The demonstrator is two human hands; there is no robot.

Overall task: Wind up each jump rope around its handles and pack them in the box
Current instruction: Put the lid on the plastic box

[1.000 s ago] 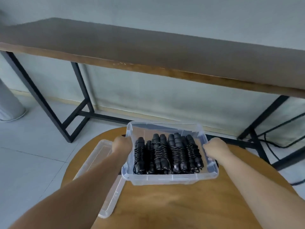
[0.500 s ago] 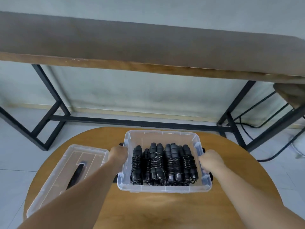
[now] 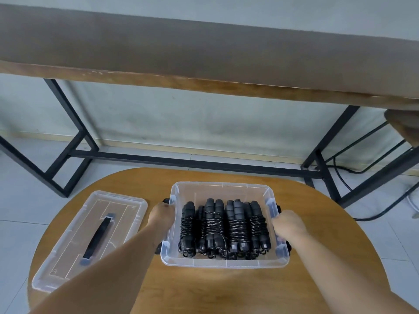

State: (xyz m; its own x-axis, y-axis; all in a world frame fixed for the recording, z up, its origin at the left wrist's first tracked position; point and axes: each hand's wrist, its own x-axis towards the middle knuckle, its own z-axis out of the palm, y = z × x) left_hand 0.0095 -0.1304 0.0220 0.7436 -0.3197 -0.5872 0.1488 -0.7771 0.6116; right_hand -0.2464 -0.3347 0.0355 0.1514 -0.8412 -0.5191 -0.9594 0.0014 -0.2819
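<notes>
Head view, as I read it from my station: the left hand (image 3: 161, 215) grips the left side wall of the clear plastic box (image 3: 223, 262), fingers curled against its rim by a black side latch (image 3: 166, 201). The right hand (image 3: 287, 225) grips the opposite right wall in the same manner, knuckles toward the camera. Both forearms reach in from the near edge of the round wooden table (image 3: 204, 288). I cannot tell whether the box rests on the tabletop or is held just above it.

Inside the box lie the wound jump ropes (image 3: 223, 227), black handles side by side in a row, cord coiled round each bundle, handle ends toward the near wall. The far part of the box floor shows bare.

The clear lid (image 3: 68, 243) with a black carry handle (image 3: 98, 239) lies flat near the left edge of the table, just beside the left forearm, apart from the box.

Beyond the far edge stands a long wooden bench (image 3: 204, 53) on black metal legs, with black cables (image 3: 344, 177) on the tiled floor at right.
</notes>
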